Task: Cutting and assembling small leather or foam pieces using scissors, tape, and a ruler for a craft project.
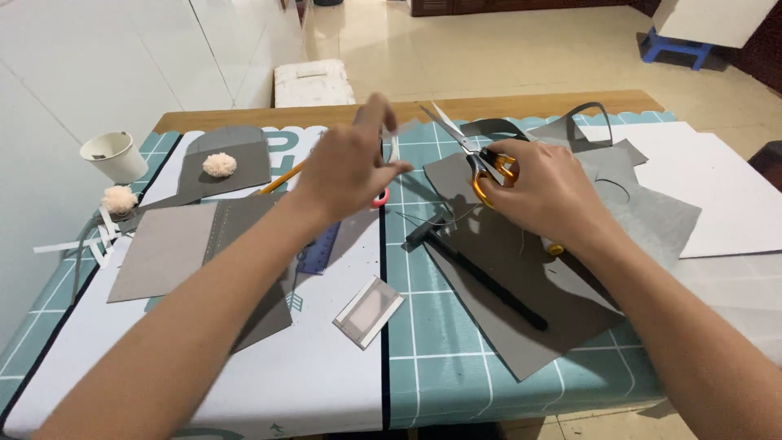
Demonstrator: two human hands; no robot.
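Scissors with orange handles were in my right hand; my fingers went through the loops and closed around them, and the blades stood open, pointing away from me over the far part of the table. My left hand was lifted above the mat, and its thumb and fingers pinched together on a small pale strip of paper, just beside the blades.

One container was in view: a white paper cup at the far left edge. I could not tell what was inside it. Near it lay two fluffy cream pompoms, one on a grey sheet and one close to the cup.

Under my hands was a teal cutting mat with a white grid, and it lay on a wooden table. On the mat were several grey felt pieces, a long black tool, a blue ruler, a yellow pencil and a small grey rectangle with a white border. White sheets lay at the right. Behind the table the floor had pale beige tiles, and a blue stool stood far off.
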